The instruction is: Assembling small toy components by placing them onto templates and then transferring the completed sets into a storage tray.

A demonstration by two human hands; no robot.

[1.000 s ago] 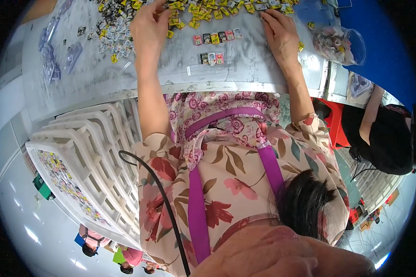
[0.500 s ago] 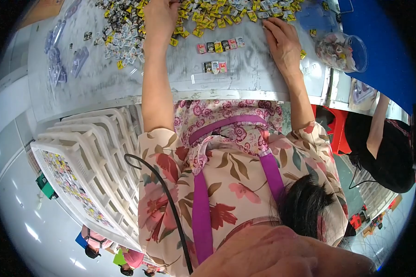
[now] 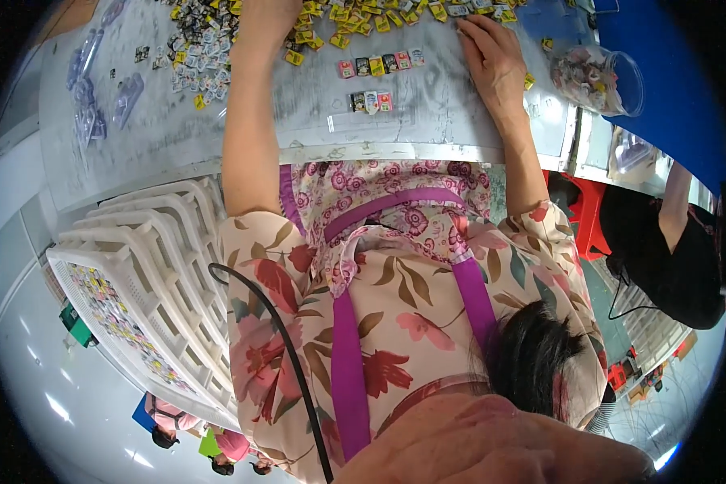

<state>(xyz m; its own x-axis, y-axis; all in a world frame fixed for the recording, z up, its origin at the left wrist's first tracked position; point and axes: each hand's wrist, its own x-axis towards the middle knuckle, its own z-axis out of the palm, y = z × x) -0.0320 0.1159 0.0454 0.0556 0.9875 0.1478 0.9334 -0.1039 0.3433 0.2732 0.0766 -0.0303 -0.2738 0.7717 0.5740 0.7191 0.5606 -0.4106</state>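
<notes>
My left hand (image 3: 270,18) is at the upper edge over a heap of small flat pieces, mostly yellow and black (image 3: 355,22). Its fingers lie beyond the picture. My right hand (image 3: 494,64) rests at the heap's near right edge, fingers stretched forward and slightly apart; no held thing shows. Between the hands lies a short row of mixed pink, black, yellow and white pieces (image 3: 379,64). Closer to me, a shorter row of black, white and pink pieces (image 3: 370,102) sits above a clear plastic strip (image 3: 347,123).
White and grey pieces (image 3: 206,68) spread at left, near clear plastic parts (image 3: 127,101). A clear tub (image 3: 597,81) of mixed pieces lies tilted at right. White crates (image 3: 149,278) are stacked at my left below the table (image 3: 161,165). Another person's arm (image 3: 675,211) shows at right.
My left arm has shifted left and its hand has slipped further past the upper edge. The table and its pieces sit slightly higher in view. The right hand stays by the heap.
</notes>
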